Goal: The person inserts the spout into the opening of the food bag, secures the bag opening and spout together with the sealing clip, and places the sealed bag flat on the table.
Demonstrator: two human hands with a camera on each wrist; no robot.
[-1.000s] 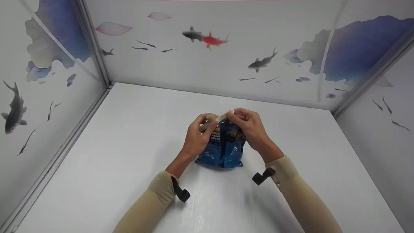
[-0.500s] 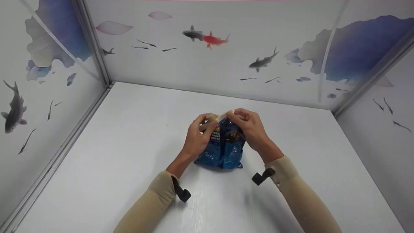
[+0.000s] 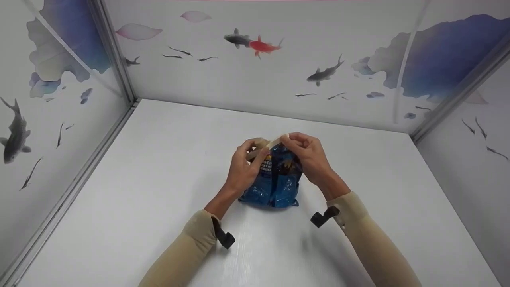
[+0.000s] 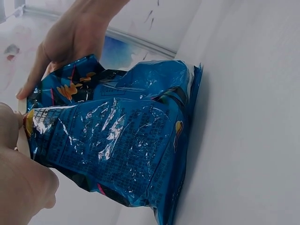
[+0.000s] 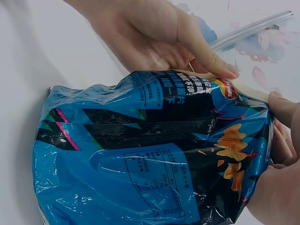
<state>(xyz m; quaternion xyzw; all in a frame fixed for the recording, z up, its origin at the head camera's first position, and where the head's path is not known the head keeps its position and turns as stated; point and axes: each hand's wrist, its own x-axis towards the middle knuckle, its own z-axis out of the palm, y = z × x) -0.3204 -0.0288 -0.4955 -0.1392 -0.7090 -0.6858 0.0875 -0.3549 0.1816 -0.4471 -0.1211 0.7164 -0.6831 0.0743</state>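
Note:
A shiny blue snack bag (image 3: pixel 273 193) stands on the white table with its top end up between both hands. Along that top edge runs a narrow cream bag clip (image 3: pixel 275 142). On its left part, my left hand (image 3: pixel 241 167) pinches the clip between thumb and fingers. The right hand (image 3: pixel 312 157) grips the other end, thumb on the near side. The right wrist view shows the cream strip (image 5: pixel 253 91) lying across the bag's gathered top, with the left thumb and right thumb pressed on it. Printed text and orange chips cover the bag's crinkled film (image 4: pixel 112 133). Fingers hide parts of the clip.
The white table (image 3: pixel 159 179) spreads around the bag. White panels with painted fish and blue leaves stand behind and at both sides, joined by grey metal posts (image 3: pixel 115 52). Black mounts (image 3: pixel 225 239) stick out from both beige sleeves.
Both hands keep their hold on the clip and have hardly moved. The head view has shifted slightly, with the back wall a little higher.

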